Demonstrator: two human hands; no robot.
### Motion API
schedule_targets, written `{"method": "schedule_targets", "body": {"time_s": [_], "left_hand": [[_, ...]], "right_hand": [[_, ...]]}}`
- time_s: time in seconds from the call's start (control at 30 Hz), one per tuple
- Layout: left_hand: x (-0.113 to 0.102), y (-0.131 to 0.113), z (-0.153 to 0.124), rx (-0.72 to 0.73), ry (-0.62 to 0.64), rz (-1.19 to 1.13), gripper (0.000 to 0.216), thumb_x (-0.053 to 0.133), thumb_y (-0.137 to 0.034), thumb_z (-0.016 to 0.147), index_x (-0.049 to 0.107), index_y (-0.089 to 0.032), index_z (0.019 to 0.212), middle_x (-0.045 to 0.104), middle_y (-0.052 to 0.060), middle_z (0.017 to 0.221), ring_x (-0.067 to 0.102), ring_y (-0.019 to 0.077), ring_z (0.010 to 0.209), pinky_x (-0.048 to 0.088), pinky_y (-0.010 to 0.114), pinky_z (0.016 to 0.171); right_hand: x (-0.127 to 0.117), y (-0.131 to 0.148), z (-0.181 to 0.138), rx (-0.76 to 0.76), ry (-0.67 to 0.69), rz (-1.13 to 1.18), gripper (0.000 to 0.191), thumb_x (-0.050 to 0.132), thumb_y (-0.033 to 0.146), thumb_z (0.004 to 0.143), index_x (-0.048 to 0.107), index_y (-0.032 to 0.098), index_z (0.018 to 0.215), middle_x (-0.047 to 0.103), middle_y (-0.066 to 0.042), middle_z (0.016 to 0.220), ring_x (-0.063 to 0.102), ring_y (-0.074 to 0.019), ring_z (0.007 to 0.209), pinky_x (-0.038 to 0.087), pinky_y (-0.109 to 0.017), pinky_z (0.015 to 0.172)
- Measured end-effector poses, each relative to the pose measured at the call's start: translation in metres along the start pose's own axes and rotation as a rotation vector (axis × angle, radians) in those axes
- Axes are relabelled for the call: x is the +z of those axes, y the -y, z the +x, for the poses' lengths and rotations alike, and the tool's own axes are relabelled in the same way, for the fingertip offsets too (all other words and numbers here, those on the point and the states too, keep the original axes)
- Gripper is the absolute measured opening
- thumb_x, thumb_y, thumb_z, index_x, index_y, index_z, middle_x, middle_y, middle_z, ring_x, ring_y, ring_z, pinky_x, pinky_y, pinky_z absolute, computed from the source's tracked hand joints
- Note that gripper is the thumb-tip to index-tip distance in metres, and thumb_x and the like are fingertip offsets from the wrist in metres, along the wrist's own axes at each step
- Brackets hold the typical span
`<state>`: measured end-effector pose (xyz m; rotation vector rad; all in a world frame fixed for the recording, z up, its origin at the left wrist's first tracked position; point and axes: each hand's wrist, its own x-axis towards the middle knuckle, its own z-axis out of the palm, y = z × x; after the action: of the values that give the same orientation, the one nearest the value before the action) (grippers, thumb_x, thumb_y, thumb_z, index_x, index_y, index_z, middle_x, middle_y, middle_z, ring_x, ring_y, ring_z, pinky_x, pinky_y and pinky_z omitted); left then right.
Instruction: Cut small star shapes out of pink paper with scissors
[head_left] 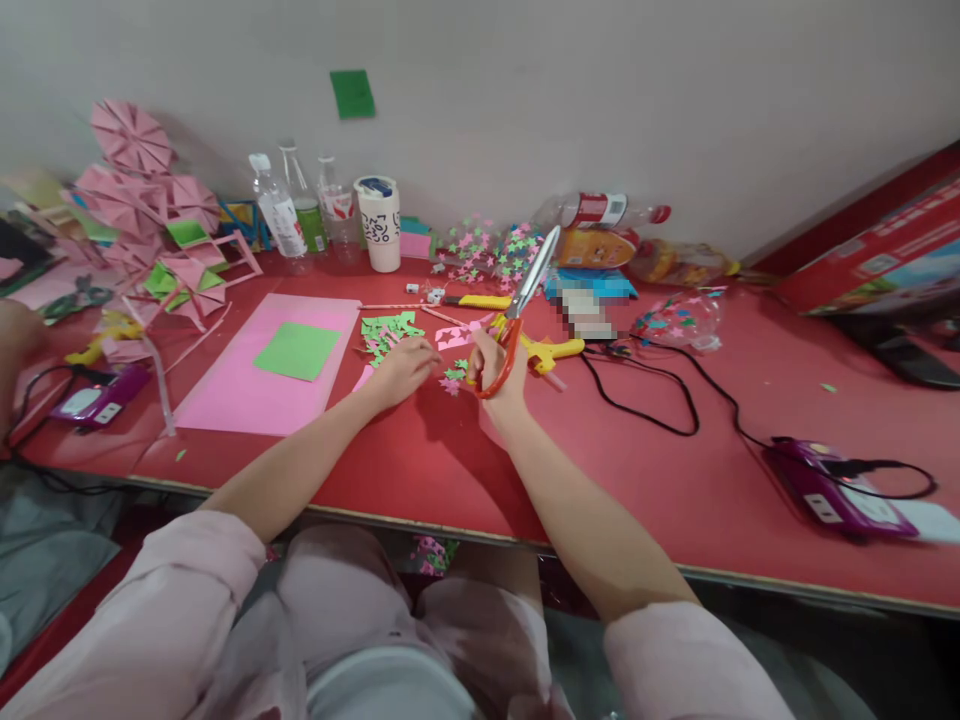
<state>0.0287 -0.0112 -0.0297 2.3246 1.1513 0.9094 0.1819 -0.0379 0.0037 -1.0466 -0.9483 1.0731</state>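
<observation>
Your worktop [420,460] is crowded, so a wide sweep of either forearm could push the paper craft off its near edge. The black cable [645,405] loops just to the right of your right arm. Snag it with an elbow and it would likely drag the yellow glue gun [551,352], which lies just beyond your right hand [491,365]. That hand is closed through the red loops of the scissors [525,290], held above the middle of the worktop with the blades together, pointing up and away. Tip them down carelessly and they come close to your left hand [405,368]. It rests just beside, fingers drawn together over the small paper stars [453,378]; I cannot tell whether it pinches one. A breath or a sleeve would scatter those scraps.

As for writing, the red box [877,260] at far right carries print too blurred to read. The lying bottle [600,210] has a red label, also unreadable. The white cup [380,225] shows black marks that are not legible.
</observation>
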Motion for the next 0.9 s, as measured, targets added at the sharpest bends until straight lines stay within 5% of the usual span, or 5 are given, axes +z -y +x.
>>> {"method": "schedule_targets", "body": {"time_s": [0.13, 0.27, 0.43, 0.6, 0.9], "left_hand": [[-0.025, -0.005, -0.002, -0.329, -0.050, -0.487, 0.031, 0.045, -0.037, 0.085, 0.067, -0.014, 0.083, 0.062, 0.004, 0.079, 0.055, 0.0135, 0.074, 0.045, 0.031, 0.076], [-0.041, -0.013, -0.007, -0.373, 0.087, -0.830, 0.028, 0.063, -0.034, 0.075, 0.067, -0.018, 0.097, 0.066, 0.003, 0.088, 0.059, 0.0099, 0.078, 0.045, 0.024, 0.073], [-0.057, -0.008, -0.007, -0.396, 0.148, -0.734, 0.022, 0.069, -0.022, 0.066, 0.062, -0.017, 0.086, 0.057, -0.004, 0.065, 0.049, 0.0049, 0.053, 0.037, 0.021, 0.052], [-0.062, 0.008, -0.007, -0.449, 0.149, -0.571, 0.018, 0.064, -0.017, 0.064, 0.060, -0.016, 0.082, 0.057, -0.003, 0.064, 0.051, 0.0063, 0.053, 0.035, 0.021, 0.050], [-0.051, 0.033, 0.002, -0.509, -0.242, -0.421, 0.021, 0.059, -0.023, 0.066, 0.054, -0.016, 0.085, 0.059, 0.002, 0.087, 0.054, 0.0097, 0.067, 0.044, 0.026, 0.065]], "right_hand": [[0.003, 0.001, -0.007, 0.037, 0.162, -0.085, 0.033, 0.063, 0.035, 0.075, 0.036, 0.023, 0.059, 0.037, 0.009, 0.035, 0.036, -0.0079, 0.029, 0.028, -0.022, 0.032], [0.006, -0.002, -0.014, 0.038, 0.268, -0.236, 0.032, 0.065, 0.040, 0.074, 0.041, 0.022, 0.061, 0.039, 0.009, 0.033, 0.037, -0.0078, 0.028, 0.030, -0.021, 0.033], [0.007, -0.007, -0.014, 0.007, 0.295, -0.264, 0.032, 0.066, 0.044, 0.073, 0.045, 0.021, 0.063, 0.040, 0.009, 0.036, 0.038, -0.0069, 0.029, 0.030, -0.020, 0.033], [0.002, -0.008, -0.008, 0.012, 0.202, -0.292, 0.030, 0.064, 0.042, 0.074, 0.046, 0.021, 0.063, 0.038, 0.009, 0.035, 0.036, -0.0069, 0.029, 0.031, -0.020, 0.033], [0.002, -0.011, -0.006, 0.046, 0.176, -0.299, 0.029, 0.064, 0.039, 0.074, 0.044, 0.021, 0.062, 0.039, 0.009, 0.034, 0.036, -0.0068, 0.028, 0.032, -0.020, 0.032]]}}
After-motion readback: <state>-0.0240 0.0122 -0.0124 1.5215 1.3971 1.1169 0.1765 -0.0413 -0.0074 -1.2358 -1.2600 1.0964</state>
